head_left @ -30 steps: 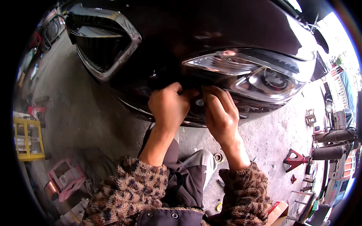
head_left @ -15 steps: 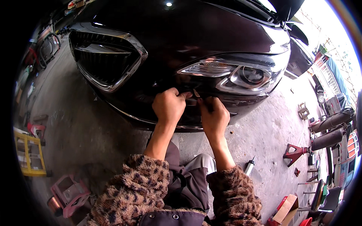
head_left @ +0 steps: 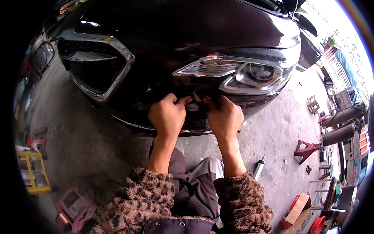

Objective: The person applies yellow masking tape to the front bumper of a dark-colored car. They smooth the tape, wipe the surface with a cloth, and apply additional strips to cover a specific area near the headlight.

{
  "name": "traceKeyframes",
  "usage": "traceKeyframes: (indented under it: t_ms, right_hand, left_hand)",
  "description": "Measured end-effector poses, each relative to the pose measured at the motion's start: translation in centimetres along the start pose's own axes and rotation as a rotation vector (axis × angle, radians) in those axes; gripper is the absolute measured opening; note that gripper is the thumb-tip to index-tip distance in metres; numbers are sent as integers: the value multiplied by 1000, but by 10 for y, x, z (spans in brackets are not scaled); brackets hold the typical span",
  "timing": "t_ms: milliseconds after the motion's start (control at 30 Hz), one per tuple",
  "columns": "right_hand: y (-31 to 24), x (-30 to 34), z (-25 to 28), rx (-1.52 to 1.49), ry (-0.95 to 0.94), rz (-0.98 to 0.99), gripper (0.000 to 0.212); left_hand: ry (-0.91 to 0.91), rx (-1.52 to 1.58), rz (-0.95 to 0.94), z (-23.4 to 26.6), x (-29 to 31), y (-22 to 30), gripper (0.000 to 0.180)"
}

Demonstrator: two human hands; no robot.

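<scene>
In front of me is the glossy dark front bumper [head_left: 154,84] of a car, below its clear headlight [head_left: 249,76]. Both my hands are at the bumper, close together with fingers curled. My left hand [head_left: 167,117] is closed, thumb and forefinger pressed together and pointing right. Facing it, my right hand [head_left: 225,119] is closed too, its thumb and forefinger tips near the bumper surface. Between the fingertips shows a small thin tan strip [head_left: 196,96]; I cannot tell which hand, if either, grips it. Whatever the fingers pinch is hidden or too small to name.
To the left is the chrome-edged grille [head_left: 126,58]. A pale tube with a pointed nozzle [head_left: 259,167] lies on the concrete floor right of my knee. Farther right are a red jack stand [head_left: 306,151] and a cardboard box [head_left: 300,212]. A yellow frame [head_left: 33,171] stands at left.
My hands have drawn slightly apart, and the tan strip now shows between them rather than by the right fingertips. The car has shifted left in the view.
</scene>
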State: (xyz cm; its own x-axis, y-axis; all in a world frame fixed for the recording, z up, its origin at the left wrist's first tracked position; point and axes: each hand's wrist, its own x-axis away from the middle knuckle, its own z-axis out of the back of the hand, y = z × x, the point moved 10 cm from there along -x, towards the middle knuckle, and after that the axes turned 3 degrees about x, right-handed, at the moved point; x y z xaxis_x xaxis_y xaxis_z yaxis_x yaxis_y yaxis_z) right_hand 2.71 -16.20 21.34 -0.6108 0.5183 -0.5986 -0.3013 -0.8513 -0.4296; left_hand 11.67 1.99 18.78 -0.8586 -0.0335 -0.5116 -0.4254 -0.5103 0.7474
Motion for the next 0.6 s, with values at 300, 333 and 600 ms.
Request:
traceKeyframes:
  t_ms: [300, 333, 600]
  right_hand:
    - [7, 0, 0, -33, 64, 12, 40]
    - [7, 0, 0, -47, 73, 18, 40]
    - [13, 2, 0, -31, -15, -55, 38]
  left_hand:
    - [-113, 390, -142, -12, 13, 11, 15]
    - [-127, 492, -165, -12, 14, 14, 15]
    - [-234, 378, -460, -22, 32, 40, 33]
